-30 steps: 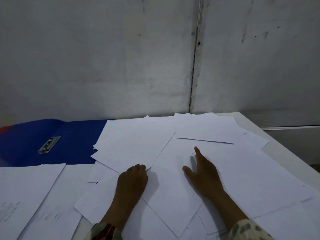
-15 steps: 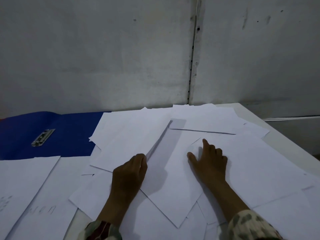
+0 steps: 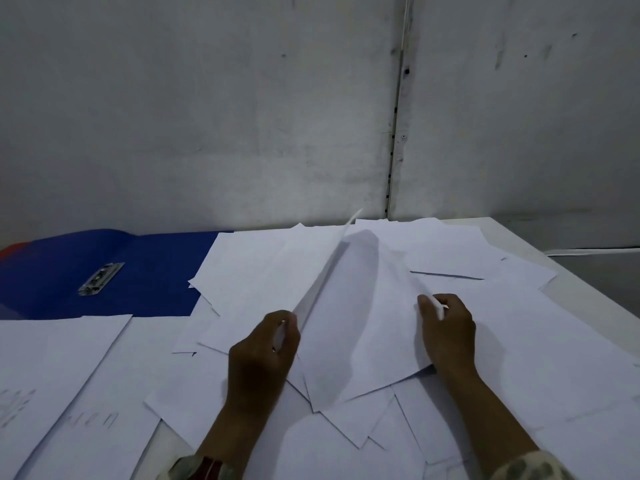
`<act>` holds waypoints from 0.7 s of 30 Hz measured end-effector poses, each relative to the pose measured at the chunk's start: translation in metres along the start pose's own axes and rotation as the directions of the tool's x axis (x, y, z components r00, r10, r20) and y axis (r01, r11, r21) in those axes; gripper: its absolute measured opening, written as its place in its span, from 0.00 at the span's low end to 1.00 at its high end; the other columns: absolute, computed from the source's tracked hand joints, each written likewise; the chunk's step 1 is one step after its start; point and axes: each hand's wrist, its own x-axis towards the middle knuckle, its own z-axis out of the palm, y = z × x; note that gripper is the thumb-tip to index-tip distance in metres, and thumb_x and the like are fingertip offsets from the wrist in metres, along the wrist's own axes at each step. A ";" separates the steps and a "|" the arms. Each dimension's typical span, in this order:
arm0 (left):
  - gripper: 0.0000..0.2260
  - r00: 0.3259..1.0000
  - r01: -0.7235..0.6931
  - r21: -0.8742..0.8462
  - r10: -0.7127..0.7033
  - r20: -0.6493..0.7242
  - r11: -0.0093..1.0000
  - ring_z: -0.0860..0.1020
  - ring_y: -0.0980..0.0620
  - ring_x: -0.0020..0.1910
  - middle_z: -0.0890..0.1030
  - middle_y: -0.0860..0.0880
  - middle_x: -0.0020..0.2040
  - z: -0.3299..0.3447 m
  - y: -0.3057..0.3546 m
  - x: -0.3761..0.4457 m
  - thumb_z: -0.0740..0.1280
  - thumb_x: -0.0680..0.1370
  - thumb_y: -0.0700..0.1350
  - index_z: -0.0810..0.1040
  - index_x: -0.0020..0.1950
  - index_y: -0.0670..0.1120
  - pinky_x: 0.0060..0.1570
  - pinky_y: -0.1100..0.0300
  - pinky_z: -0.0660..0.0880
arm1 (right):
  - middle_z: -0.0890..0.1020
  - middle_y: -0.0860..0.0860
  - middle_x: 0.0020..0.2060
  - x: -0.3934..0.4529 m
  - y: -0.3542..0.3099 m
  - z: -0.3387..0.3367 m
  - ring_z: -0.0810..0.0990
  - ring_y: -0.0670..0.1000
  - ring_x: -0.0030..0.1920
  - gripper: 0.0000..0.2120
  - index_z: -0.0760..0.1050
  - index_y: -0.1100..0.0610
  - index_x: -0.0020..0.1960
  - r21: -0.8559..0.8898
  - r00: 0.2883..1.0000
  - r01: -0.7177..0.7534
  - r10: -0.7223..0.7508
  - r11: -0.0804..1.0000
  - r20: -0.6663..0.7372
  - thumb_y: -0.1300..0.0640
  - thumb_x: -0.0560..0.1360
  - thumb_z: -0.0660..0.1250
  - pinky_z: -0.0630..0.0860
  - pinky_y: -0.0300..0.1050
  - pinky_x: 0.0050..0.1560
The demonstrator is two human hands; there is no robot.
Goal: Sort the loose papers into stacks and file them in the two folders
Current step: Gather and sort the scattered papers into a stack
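Loose white papers lie scattered and overlapping across the table. My left hand pinches the left edge of one sheet, and my right hand pinches its right edge. That sheet bows upward between my hands, its far corner lifted off the pile. An open blue folder with a metal clip lies flat at the back left, partly covered by papers. A red edge, perhaps a second folder, peeks out at the far left.
More sheets with faint writing lie at the front left. A grey wall rises right behind the table. The table's right edge runs diagonally toward the near right.
Both hands went from resting flat on the papers to pinching the edges of one sheet. The sheet has risen and arched off the pile.
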 end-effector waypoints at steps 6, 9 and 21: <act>0.09 0.988 -0.006 -0.084 0.018 0.152 0.996 0.73 0.54 0.23 0.78 0.51 0.28 0.018 0.027 0.001 0.61 0.77 0.47 0.76 0.40 0.46 0.23 0.67 0.71 | 0.74 0.52 0.51 -0.006 -0.007 0.008 0.72 0.52 0.51 0.10 0.71 0.55 0.58 0.139 0.989 -0.106 0.090 0.985 0.116 0.60 0.77 0.61 0.66 0.41 0.49; 0.15 0.977 -0.019 -0.088 0.038 0.211 0.996 0.73 0.57 0.22 0.79 0.52 0.28 0.023 0.048 0.004 0.59 0.78 0.50 0.80 0.39 0.45 0.29 0.78 0.64 | 0.72 0.50 0.53 -0.012 -0.011 0.012 0.71 0.50 0.53 0.13 0.70 0.54 0.62 0.113 0.964 -0.145 0.114 0.983 0.241 0.59 0.78 0.60 0.66 0.41 0.52; 0.26 0.937 0.170 -0.379 -0.030 0.348 0.910 0.76 0.66 0.32 0.84 0.55 0.40 0.019 0.073 0.010 0.55 0.75 0.65 0.83 0.47 0.46 0.35 0.80 0.70 | 0.78 0.46 0.43 -0.006 -0.011 -0.001 0.77 0.46 0.43 0.05 0.72 0.52 0.49 -0.066 0.825 -0.071 0.096 0.995 0.557 0.59 0.75 0.66 0.73 0.36 0.39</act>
